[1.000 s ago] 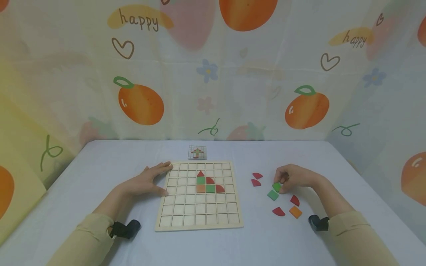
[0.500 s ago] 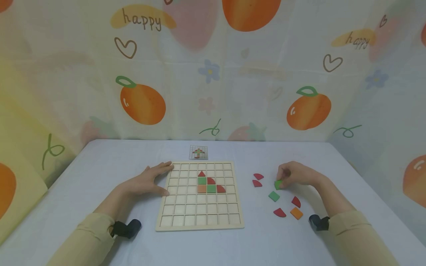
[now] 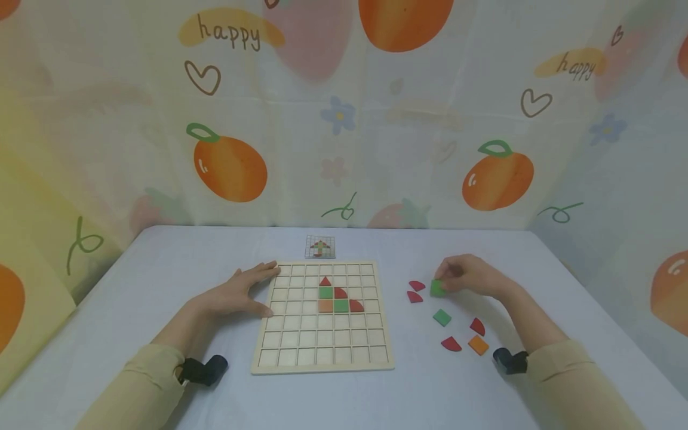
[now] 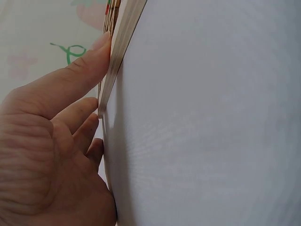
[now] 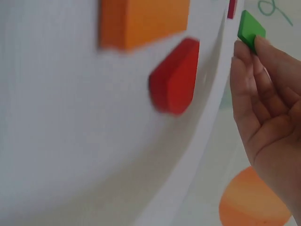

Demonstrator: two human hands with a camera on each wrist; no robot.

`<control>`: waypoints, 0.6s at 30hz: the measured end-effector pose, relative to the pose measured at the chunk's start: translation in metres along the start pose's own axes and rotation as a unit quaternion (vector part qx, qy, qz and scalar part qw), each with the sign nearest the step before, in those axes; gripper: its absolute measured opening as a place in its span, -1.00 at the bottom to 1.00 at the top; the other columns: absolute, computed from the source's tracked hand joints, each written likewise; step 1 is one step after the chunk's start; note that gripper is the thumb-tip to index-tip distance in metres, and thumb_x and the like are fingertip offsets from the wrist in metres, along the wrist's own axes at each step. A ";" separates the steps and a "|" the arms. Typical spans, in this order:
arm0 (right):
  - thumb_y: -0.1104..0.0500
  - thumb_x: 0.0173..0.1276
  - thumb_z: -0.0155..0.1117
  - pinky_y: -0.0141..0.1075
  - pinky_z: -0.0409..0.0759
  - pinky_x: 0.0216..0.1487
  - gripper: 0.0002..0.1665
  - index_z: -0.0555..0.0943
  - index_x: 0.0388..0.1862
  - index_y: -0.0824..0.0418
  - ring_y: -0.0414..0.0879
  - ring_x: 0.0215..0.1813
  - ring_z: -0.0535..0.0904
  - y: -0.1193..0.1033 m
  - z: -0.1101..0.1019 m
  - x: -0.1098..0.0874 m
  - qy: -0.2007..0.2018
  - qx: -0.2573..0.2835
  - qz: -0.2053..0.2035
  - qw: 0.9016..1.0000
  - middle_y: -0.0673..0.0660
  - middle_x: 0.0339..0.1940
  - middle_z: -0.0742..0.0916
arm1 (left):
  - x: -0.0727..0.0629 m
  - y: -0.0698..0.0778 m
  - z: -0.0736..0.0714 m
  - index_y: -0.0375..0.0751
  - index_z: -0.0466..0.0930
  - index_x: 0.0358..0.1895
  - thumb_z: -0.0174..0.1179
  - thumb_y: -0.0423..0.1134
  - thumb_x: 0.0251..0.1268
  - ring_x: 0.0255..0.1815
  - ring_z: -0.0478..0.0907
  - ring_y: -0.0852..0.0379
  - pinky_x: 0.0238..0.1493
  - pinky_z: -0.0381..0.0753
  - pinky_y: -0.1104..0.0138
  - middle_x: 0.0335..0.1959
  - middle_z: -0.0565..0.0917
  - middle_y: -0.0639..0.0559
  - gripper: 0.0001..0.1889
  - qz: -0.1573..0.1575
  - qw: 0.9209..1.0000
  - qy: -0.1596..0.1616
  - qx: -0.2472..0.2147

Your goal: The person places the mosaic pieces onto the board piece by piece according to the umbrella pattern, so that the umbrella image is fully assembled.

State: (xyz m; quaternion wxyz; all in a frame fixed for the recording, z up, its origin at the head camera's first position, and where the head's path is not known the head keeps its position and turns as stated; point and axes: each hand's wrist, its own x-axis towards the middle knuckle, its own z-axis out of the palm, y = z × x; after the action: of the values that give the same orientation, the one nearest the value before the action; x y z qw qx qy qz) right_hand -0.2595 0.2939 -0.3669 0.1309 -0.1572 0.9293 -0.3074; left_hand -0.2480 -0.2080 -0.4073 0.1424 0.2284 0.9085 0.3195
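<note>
In the head view my right hand point(image 3: 467, 276) pinches a green square tile point(image 3: 438, 288) between thumb and fingers, to the right of the board. The right wrist view shows the same green tile point(image 5: 251, 29) at the fingertips, raised off the white cloth. My left hand point(image 3: 236, 291) rests against the left edge of the wooden grid board point(image 3: 292, 339), its fingers extended and thumb spread. Set in the grid are a red triangle point(image 3: 325, 281), two green squares, an orange square point(image 3: 325, 306) and two red quarter-round tiles.
Right of the board lie a second green square point(image 3: 442, 317), an orange square point(image 3: 478, 344) and several red quarter-round tiles point(image 3: 451, 344). A small picture card point(image 3: 320, 246) with a coloured pattern on a grid lies behind the board. A printed curtain hangs behind the table.
My right hand has lifted the green square away from the other green one and carried it up and leftward. The left hand stays at the board's edge.
</note>
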 end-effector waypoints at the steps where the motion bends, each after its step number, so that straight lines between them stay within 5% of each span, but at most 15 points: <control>1: 0.18 0.33 0.31 -0.23 0.66 0.00 -0.86 0.67 -0.14 0.10 -0.04 -0.02 0.56 -0.002 0.002 0.001 0.003 0.002 -0.002 1.000 0.08 -0.14 0.74 | 0.000 0.000 0.000 -0.26 0.11 0.54 0.43 0.00 0.00 0.64 -0.19 -0.36 0.51 -0.49 -0.37 0.63 -0.02 -0.27 0.03 0.000 1.000 0.000 -0.001; 18: 0.17 0.29 0.36 -0.24 0.67 -0.20 -0.84 0.67 -0.16 0.16 -0.09 -0.30 0.60 -0.073 0.039 0.025 -0.004 0.058 -0.043 0.997 0.11 -0.24 0.75 | 0.000 -0.002 0.001 -0.23 0.12 0.54 0.43 0.00 0.01 0.64 -0.20 -0.34 0.51 -0.49 -0.36 0.64 -0.02 -0.24 0.02 0.000 1.000 0.002 -0.002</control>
State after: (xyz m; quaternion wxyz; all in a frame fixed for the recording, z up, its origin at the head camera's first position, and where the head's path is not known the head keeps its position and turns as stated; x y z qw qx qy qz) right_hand -0.2539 0.2081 -0.3557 0.1304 -0.1907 0.9018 -0.3651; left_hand -0.2480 -0.2090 -0.4092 0.1408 0.2278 0.9081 0.3219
